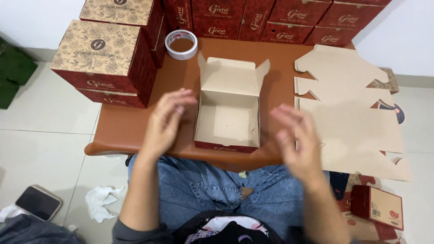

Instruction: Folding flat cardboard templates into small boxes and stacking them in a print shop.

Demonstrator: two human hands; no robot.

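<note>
Head view shows the open cardboard box (227,118) on the brown tabletop (135,131), between both hands; left hand (166,121) is nearer, right hand (296,138) a little apart. Fingers of both are spread, holding nothing; the box's long axis runs away from the person.

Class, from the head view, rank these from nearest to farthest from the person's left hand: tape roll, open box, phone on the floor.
From the left hand:
1. Open box, just to its right.
2. Tape roll, farther up the table.
3. Phone, on the floor, lower left.
</note>
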